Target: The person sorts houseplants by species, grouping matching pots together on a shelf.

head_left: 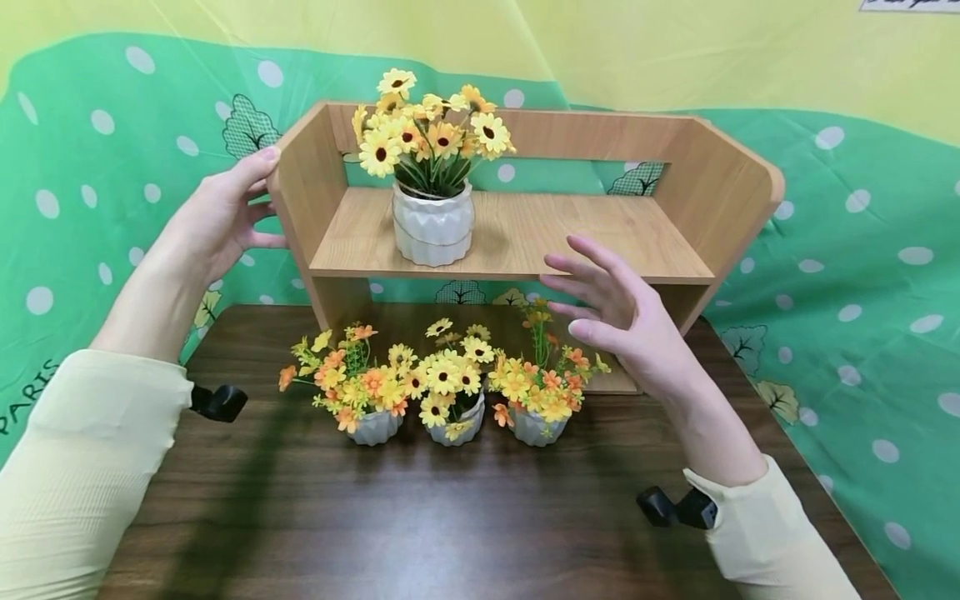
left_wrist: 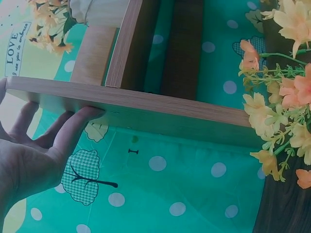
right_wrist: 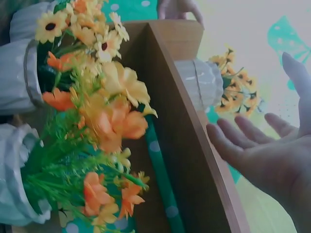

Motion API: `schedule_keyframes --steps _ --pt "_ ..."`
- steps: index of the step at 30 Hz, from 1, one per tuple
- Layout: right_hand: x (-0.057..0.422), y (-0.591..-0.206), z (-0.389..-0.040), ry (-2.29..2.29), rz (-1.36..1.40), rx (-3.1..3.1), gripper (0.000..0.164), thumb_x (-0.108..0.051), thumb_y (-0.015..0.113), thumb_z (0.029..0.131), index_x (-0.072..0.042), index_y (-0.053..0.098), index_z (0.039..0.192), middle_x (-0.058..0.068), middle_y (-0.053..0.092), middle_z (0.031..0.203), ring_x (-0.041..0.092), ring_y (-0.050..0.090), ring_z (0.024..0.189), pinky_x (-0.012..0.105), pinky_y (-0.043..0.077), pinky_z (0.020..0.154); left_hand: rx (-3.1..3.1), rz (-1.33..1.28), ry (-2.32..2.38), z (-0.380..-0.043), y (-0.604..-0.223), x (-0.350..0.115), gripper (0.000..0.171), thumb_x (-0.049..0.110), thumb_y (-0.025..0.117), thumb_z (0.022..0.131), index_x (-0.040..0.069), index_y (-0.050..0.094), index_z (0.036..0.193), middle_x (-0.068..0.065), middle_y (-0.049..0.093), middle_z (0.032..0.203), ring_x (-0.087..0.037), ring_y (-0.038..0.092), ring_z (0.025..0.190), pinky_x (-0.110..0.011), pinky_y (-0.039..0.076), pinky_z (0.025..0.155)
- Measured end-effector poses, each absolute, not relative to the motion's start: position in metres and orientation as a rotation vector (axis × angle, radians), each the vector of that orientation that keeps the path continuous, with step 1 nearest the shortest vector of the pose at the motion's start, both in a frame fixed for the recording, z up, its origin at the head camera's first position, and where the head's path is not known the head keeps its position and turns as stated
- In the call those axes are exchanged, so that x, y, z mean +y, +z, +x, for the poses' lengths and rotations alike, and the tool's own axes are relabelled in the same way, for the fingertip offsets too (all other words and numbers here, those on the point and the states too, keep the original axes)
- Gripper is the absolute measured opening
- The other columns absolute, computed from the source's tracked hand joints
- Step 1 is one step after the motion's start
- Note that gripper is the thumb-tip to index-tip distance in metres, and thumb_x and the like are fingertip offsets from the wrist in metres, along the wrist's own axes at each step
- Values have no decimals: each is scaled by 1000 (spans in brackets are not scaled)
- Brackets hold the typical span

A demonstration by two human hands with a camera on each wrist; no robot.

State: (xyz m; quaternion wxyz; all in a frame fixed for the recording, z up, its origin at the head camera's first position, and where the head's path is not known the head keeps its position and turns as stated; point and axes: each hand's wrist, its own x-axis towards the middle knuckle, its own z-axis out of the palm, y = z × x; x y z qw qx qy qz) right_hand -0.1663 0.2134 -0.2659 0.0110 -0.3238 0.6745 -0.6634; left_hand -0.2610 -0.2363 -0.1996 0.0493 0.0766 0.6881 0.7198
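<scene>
1. Fingers (head_left: 600, 259) of the right hand (head_left: 633, 325) spread, empty, before a wooden shelf (head_left: 525, 229).
2. A white pot (head_left: 433, 229) of yellow daisies (head_left: 444, 140) stands on the upper board, at that hand's 10 o'clock.
3. At the pot's 9 o'clock, the left hand's (head_left: 225, 208) loosely extended fingers touch the side panel (head_left: 302, 175).
4. At the pot's 6 o'clock, three potted plants (head_left: 444, 379) on a dark table (head_left: 420, 542) partly screen the lower tier.
5. Spotted cloth (head_left: 847, 217) hangs behind.

The shelf (head_left: 600, 221) at the left hand (head_left: 221, 217) shows pale-brown wood grain. Below and left of the right hand (head_left: 618, 308), the flowers (head_left: 550, 380) are orange and yellow. Behind both, white dots pattern the green cloth (head_left: 862, 242).
</scene>
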Motion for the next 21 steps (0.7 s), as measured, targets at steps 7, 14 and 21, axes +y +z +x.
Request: schedule_keyframes --steps 7,14,21 --pt "210 -270 -148 -2106 -924 2116 79 14 50 95 -16 26 163 19 38 163 28 51 145 40 50 113 2095 235 2200 -261 -200 -236 60 49 62 100 29 46 154 -1 33 161 -28 38 140 -35 63 69" --pt "204 -280 -141 -2116 -1049 2019 78 7 59 96 -11 23 164 21 35 164 31 50 146 41 49 114 2100 228 2205 -261 -200 -236 59 49 63 99 30 47 153 -1 35 160 -27 39 139 -35 63 69" --pt "199 -299 -138 -2055 -1196 1935 82 -3 67 96 -4 19 163 20 34 165 33 48 147 42 47 116 2110 219 2205 -262 -200 -235 60 50 64 98 30 48 153 -1 35 158 -27 39 139 -34 63 69"
